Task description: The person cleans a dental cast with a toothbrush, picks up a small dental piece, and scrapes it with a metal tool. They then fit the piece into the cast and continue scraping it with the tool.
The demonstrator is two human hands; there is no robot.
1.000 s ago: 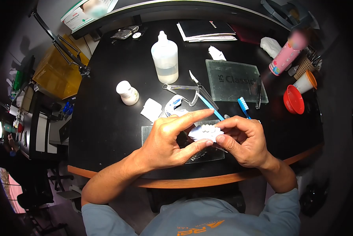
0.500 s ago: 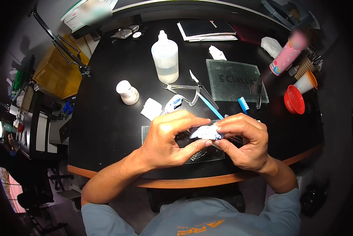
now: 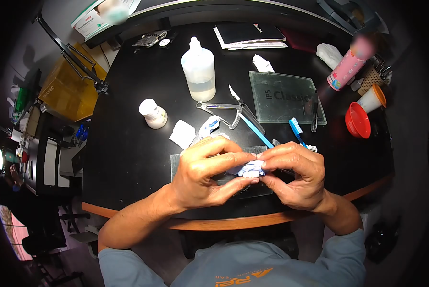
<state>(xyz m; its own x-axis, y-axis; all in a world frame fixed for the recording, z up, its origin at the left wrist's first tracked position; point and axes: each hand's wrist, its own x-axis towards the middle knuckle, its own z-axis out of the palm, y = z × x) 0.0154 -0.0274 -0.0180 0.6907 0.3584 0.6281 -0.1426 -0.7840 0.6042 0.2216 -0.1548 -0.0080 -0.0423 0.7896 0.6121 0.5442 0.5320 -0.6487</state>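
Observation:
A small white and pale blue dental model point(image 3: 249, 169) with a row of teeth is held up between both hands above the desk's front part. My left hand point(image 3: 207, 173) pinches its left side with thumb and fingers. On its right side, the fingertips of my right hand point(image 3: 295, 172) grip it. Beneath the hands lies a glass slab point(image 3: 176, 165), mostly covered. Just beyond them are a blue and white curved piece point(image 3: 209, 126), a white block point(image 3: 183, 134), a blue-handled tool point(image 3: 255, 130) and a blue toothbrush point(image 3: 296, 128).
Farther back stand a large clear bottle point(image 3: 198, 71) and a small white bottle point(image 3: 153, 114). A metal caliper point(image 3: 222, 108) lies beside a glass plate point(image 3: 284, 103). To the right are a red bowl point(image 3: 358, 120), a paper cup point(image 3: 371, 98) and a pink bottle point(image 3: 347, 70).
The model has tilted so its row of teeth shows more clearly. My left index finger has come down onto its top, and the fingertips of both hands are closer together.

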